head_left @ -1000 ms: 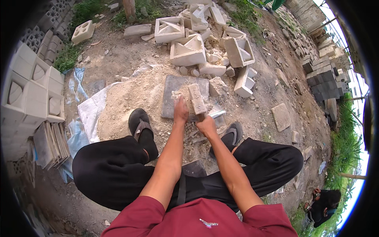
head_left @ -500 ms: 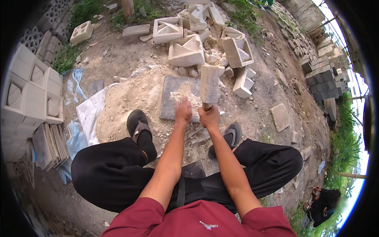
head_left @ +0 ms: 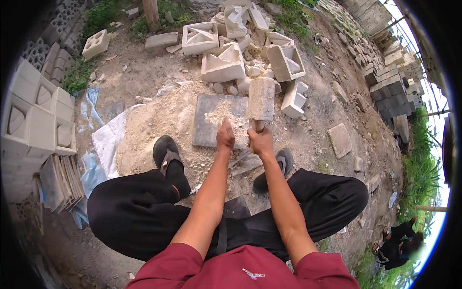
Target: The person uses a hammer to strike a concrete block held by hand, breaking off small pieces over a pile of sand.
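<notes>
My right hand (head_left: pixel 260 141) is wrapped round the short handle of a hammer whose large blocky head (head_left: pixel 261 99) is coated in pale dust. That head hangs over the right edge of a dark grey square slab (head_left: pixel 204 126). Pale crushed crumbs (head_left: pixel 222 111) are scattered on the slab. My left hand (head_left: pixel 225 136) hovers edge-on at the slab's near part, fingers straight and close together, holding nothing I can see. A broad heap of beige powder and grit (head_left: pixel 144 132) spreads left of the slab, partly over a white sheet (head_left: pixel 108 139).
Broken cream blocks (head_left: pixel 223 62) are piled beyond the slab. Moulded blocks (head_left: pixel 41 123) are stacked at the left, with thin tiles (head_left: pixel 61 183) leaning nearby. Grey bricks (head_left: pixel 392 94) stand at the right. My sandalled feet (head_left: pixel 168 156) flank the slab. Another person (head_left: pixel 397 245) is at the lower right.
The hammer has shifted a little to the right, and its head is tilted differently. My left hand has drawn slightly back from the crumbs, its fingers now less blurred.
</notes>
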A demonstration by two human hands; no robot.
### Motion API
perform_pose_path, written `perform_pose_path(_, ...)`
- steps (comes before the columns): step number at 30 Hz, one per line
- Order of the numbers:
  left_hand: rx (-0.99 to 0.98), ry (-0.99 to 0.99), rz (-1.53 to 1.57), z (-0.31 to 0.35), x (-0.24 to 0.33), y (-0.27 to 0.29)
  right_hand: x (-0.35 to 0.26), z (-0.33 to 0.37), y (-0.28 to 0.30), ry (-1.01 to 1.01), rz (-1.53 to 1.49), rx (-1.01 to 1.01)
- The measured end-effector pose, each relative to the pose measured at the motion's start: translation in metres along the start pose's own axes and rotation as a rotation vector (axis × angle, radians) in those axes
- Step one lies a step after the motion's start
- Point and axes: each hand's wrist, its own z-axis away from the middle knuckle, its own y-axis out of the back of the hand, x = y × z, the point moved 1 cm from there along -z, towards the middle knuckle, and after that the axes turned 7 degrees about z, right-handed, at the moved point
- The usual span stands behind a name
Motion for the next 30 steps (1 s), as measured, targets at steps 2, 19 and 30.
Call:
perform_pose_path(2,0.110,-0.067,-0.042,-0.006,-0.006,0.016,-0.013,-0.002,-0.004,0.094,-0.066,0.034)
perform_pose_path(19,0.182,-0.014,-0.158,-0.007,-0.036,0.032,-0.012,-0.001,-0.008,-0.027,0.086,-0.064)
perform_pose_path(30,0.154,-0.013,-0.209,-0.009,-0.027,0.021,0.088,-0.005,-0.027,-0.143,0.453,-0.135)
